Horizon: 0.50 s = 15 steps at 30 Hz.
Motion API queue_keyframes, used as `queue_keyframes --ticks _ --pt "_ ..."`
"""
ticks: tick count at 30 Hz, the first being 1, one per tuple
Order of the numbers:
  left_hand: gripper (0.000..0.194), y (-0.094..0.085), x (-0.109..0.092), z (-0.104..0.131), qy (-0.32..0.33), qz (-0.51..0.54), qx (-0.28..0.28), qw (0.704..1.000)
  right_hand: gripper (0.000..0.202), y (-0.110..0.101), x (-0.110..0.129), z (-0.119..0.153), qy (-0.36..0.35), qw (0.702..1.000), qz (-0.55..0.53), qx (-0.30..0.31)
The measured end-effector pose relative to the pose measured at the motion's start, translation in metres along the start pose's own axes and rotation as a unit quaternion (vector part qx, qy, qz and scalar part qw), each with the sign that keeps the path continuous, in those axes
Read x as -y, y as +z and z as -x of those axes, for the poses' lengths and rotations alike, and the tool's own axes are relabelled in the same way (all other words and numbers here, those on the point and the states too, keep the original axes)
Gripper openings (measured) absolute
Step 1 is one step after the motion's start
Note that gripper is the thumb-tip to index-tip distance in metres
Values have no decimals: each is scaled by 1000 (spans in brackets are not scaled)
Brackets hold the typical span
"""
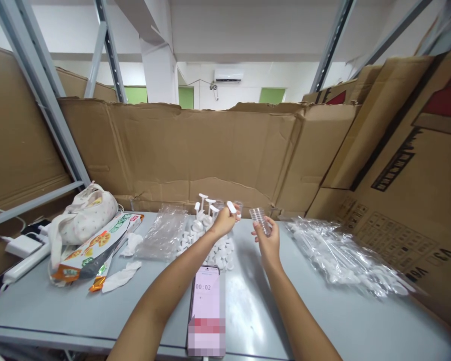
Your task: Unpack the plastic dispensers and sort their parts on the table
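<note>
Cardboard walls (pixel 203 150) frame a gray table (pixel 248 306) where, beyond the phone (pixel 206 303), a person's left hand (pixel 224 224) pinches a white plastic piece (pixel 231 207) and the right hand (pixel 269 241) grips a clear ribbed piece (pixel 258 215). Light, steady fingers likely suit both.

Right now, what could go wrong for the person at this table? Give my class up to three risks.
1. The left hand, holding a white piece, is close to the upright white pieces and might knock them over.
2. The clear ribbed piece is held in the right hand's fingers and could slip.
3. The phone lies near the table's front edge, beside the left forearm, and might get nudged off.
</note>
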<state>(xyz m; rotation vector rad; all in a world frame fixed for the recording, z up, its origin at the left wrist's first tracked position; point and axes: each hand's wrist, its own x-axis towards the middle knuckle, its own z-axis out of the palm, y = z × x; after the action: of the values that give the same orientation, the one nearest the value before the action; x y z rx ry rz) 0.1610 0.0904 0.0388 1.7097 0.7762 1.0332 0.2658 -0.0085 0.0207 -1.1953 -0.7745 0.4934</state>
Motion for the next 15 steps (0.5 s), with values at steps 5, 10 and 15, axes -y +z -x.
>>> queue_keyframes --ticks 5,10,15 --pt "26 4 26 -10 -57 -50 52 996 52 -4 -5 -6 -3 999 -12 -39" --pt "20 -4 39 -13 -79 -128 47 988 55 -3 -15 -10 -9 999 5 -33" --pt "19 -13 35 -4 -77 -191 41 978 44 -7 -20 -14 -65 993 92 -24"
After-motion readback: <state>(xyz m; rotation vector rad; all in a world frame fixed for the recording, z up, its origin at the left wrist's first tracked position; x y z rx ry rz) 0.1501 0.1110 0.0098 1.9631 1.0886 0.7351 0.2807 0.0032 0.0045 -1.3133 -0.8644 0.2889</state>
